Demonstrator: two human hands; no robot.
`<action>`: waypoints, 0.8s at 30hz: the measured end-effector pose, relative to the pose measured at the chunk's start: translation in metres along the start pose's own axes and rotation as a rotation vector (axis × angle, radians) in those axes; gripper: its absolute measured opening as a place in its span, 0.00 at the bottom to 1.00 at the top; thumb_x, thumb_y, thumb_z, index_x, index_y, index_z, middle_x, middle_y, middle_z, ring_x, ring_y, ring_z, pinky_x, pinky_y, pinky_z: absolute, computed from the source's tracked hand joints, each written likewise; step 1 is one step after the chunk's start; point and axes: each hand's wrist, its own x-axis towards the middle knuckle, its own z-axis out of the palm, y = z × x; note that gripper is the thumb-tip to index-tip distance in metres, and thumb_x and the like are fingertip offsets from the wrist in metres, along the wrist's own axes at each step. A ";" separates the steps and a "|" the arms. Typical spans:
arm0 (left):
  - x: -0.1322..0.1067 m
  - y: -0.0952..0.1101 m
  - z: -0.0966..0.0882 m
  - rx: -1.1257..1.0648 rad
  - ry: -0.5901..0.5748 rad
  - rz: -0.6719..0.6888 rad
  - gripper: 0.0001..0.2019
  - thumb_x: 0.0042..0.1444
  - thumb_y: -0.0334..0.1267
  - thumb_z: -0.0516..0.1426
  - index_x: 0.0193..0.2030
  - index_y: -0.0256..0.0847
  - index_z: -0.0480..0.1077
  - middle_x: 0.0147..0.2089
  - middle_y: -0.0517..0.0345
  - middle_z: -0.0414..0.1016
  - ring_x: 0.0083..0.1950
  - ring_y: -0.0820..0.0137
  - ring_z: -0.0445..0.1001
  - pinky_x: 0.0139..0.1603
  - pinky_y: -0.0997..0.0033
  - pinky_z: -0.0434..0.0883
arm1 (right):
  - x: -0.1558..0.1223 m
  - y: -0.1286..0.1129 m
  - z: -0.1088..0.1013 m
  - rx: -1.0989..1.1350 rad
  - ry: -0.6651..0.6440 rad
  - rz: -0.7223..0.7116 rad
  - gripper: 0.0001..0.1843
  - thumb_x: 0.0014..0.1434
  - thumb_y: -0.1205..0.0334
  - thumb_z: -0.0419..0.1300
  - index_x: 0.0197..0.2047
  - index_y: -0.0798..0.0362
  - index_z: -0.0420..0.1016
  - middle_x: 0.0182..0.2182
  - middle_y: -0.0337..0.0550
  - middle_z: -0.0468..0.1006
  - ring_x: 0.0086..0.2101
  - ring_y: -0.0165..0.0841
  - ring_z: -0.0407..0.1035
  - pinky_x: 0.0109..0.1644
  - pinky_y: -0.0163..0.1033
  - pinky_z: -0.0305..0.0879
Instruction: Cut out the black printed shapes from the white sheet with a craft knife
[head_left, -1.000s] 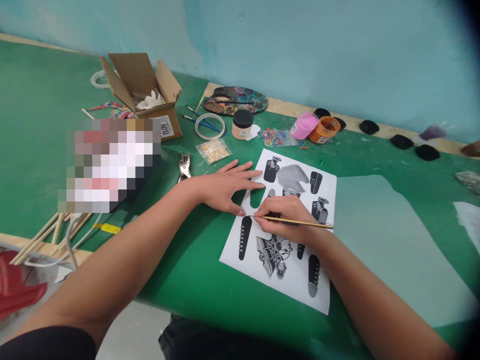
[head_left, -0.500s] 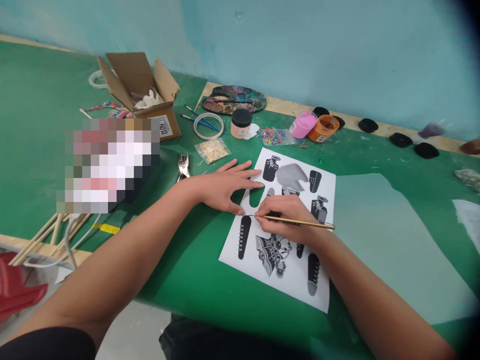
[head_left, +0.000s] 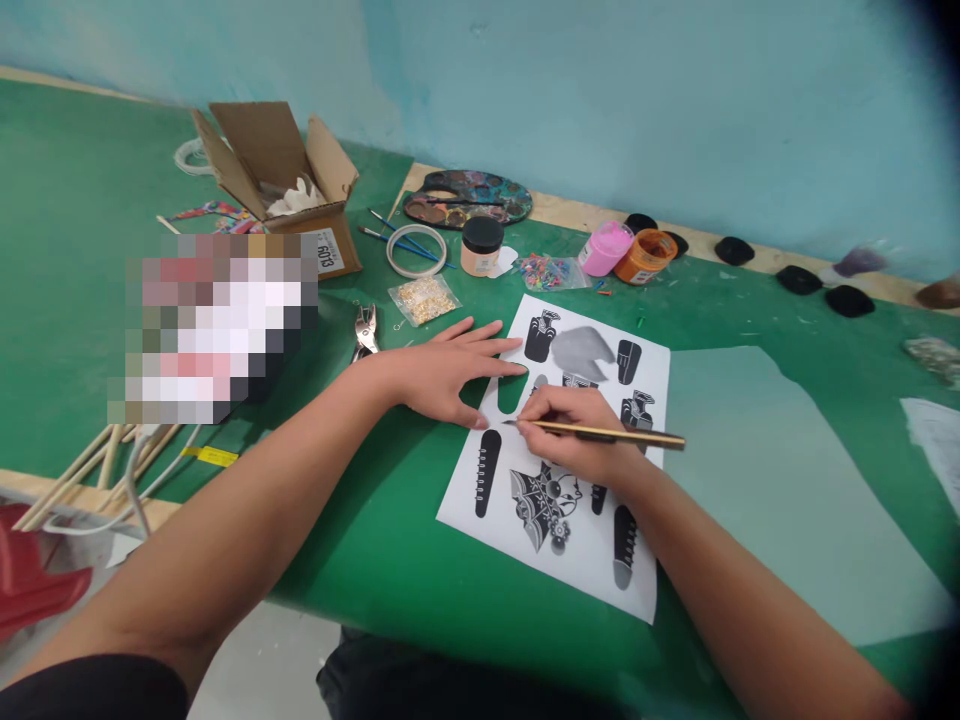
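My left hand (head_left: 457,378) lies flat with fingers spread over the left edge of a white printed sheet (head_left: 472,500). My right hand (head_left: 570,432) pinches a slim black-and-gold pencil-like tool (head_left: 645,437), its handle pointing right. The tool's fine tip is over the sheet, close to my left thumb; whether it touches the paper, I cannot tell. Black-and-grey figure parts are printed on the sheet, among them a long dark piece (head_left: 488,474) and a patterned figure with a head (head_left: 546,505). Between my hands, a rounded hole (head_left: 513,392) in the paper shows green.
Hole-punch pliers (head_left: 365,332), a bag of small gold rings (head_left: 424,299), a tape roll (head_left: 416,251) and paint jars (head_left: 606,249) stand beyond the hands. A pale translucent sheet (head_left: 772,480) lies right. A cardboard box (head_left: 330,240) and wooden sticks (head_left: 79,470) are left.
The tool's tip has shifted slightly right and up, and its handle now reaches further right. My left hand stays spread on the sheet. The view has shifted very slightly.
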 end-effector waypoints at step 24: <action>-0.004 -0.007 -0.007 0.100 0.117 -0.089 0.36 0.59 0.56 0.58 0.71 0.45 0.58 0.77 0.53 0.45 0.77 0.53 0.38 0.73 0.51 0.46 | -0.024 -0.030 -0.012 -0.831 0.085 -0.063 0.23 0.71 0.50 0.47 0.56 0.54 0.75 0.20 0.44 0.78 0.18 0.32 0.64 0.23 0.39 0.42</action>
